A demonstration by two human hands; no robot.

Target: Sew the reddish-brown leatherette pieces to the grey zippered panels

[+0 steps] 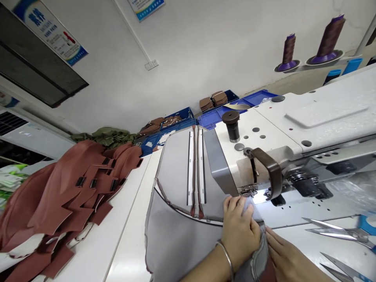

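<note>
A large grey-backed sewn cover point(176, 235) with brown edges lies at the sewing machine point(264, 129), partly draped toward me. Two white strips point(190, 168) flank a brown seam on its upper panel. My left hand point(239, 229), with a bangle at the wrist, presses on the cover beside the lit needle area, its fingers bent and close together. At the folded near edge of the cover, my right hand point(289, 254) rests with fingers stretched out along the fabric. Its thumb is hidden. The seam under the presser foot is hard to make out.
Red-brown cut pieces point(96, 184) are heaped at left on the white table point(123, 223). Scissors point(349, 233) and a second pair of blades point(340, 268) lie at right. Blue bins point(183, 114) line the wall. Brown thread cones point(327, 39) stand behind the machine.
</note>
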